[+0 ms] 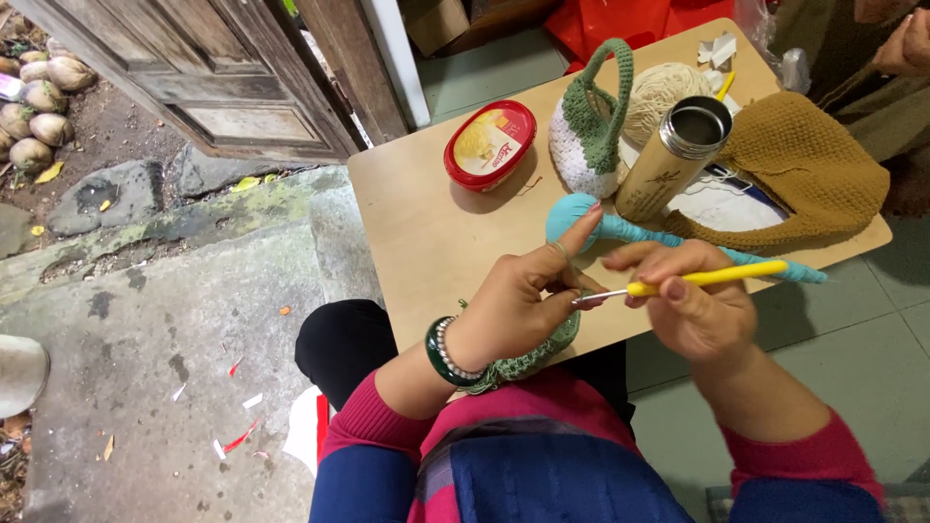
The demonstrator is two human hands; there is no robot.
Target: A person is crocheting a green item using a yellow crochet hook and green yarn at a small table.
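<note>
The left hand [513, 305] pinches the green crochet piece [528, 356], which hangs below it over the lap at the worktop [417, 223] edge. The right hand [693, 310] grips the yellow-handled crochet hook [697, 281], tip at the work. Stitch formation appears in progress; the next stitch calls for steady yarn tension.

On the table [417, 232], the tub [489, 143] lies left of the small bag [589, 131], the flask [675, 155] right.
</note>
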